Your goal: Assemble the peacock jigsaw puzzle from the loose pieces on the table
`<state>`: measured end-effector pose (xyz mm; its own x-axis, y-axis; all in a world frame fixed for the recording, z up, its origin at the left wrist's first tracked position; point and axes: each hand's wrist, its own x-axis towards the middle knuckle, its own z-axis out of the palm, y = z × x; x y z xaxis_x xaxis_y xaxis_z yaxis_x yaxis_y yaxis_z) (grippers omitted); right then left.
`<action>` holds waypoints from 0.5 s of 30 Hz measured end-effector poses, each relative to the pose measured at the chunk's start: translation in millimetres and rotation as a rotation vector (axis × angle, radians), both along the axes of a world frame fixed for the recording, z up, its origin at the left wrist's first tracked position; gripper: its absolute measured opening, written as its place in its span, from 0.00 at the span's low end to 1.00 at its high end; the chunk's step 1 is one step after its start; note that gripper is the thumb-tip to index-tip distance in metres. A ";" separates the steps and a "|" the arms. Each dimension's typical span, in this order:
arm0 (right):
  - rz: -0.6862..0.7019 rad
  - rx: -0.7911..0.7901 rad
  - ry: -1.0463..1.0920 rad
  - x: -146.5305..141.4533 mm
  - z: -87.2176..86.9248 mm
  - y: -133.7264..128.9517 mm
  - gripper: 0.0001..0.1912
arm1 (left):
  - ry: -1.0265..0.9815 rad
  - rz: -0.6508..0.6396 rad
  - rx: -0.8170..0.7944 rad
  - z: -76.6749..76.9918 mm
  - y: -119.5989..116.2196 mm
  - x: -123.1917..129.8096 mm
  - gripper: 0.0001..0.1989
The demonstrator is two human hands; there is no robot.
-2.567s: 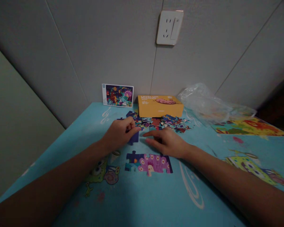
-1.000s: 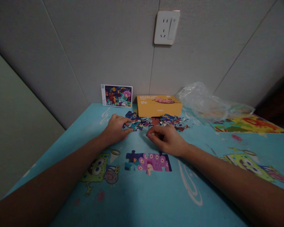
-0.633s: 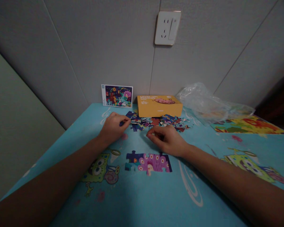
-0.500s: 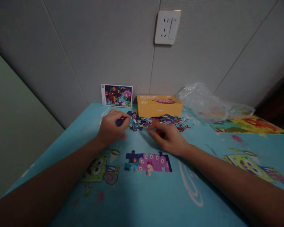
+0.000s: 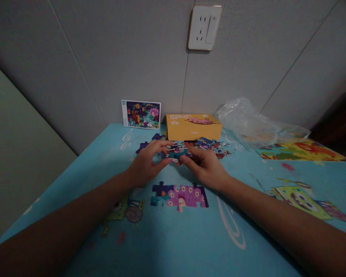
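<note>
My left hand (image 5: 147, 161) reaches to the near side of a pile of loose jigsaw pieces (image 5: 209, 144), thumb and fingers spread apart. Its thumb tip is close to a small whitish piece (image 5: 175, 160). Opposite it, my right hand (image 5: 206, 165) has its thumb and fingers closed at the edge of a teal puzzle piece (image 5: 177, 152); the fingers partly hide the grip. Nearer to me lies a joined puzzle section (image 5: 180, 197), showing a pink fan shape with ringed spots and a dark blue corner, flat on the patterned blue tablecloth (image 5: 190, 238).
Behind the pile stands a yellow puzzle box (image 5: 194, 130). A picture card (image 5: 142, 114) leans on the wall to its left. At right are a clear plastic bag (image 5: 248, 123) and a colourful flat picture (image 5: 305, 151). A wall socket (image 5: 204, 27) is above.
My left hand has moved right and its thumb and fingers have spread, uncovering dark blue pieces behind it. My right hand stays near its place. The view has tilted slightly.
</note>
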<state>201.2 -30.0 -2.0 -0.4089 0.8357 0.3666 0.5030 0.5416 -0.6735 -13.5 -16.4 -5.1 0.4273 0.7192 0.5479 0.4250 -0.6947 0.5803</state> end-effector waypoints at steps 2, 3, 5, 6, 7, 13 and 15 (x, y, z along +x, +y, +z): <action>0.015 -0.050 0.008 1.3 0.6 1.7 0.19 | -0.021 0.022 -0.057 -0.2 1.8 -0.9 0.18; 0.022 -0.068 -0.004 1.6 1.3 2.4 0.20 | -0.034 0.023 -0.065 0.3 2.2 -1.0 0.19; 0.022 -0.093 -0.053 1.6 3.1 3.5 0.20 | -0.032 0.020 -0.038 1.5 2.1 -1.0 0.17; 0.018 -0.103 -0.086 1.4 3.9 3.9 0.20 | -0.020 0.021 -0.014 2.0 1.9 -0.9 0.16; 0.013 -0.111 -0.119 1.1 4.5 4.1 0.20 | -0.005 0.022 0.010 2.3 1.6 -1.0 0.14; -0.002 -0.126 -0.170 1.1 3.3 6.2 0.19 | -0.024 0.118 -0.010 0.9 5.6 -5.6 0.14; -0.026 -0.126 -0.156 2.4 2.1 8.1 0.18 | -0.074 0.257 -0.034 0.4 12.0 -10.5 0.14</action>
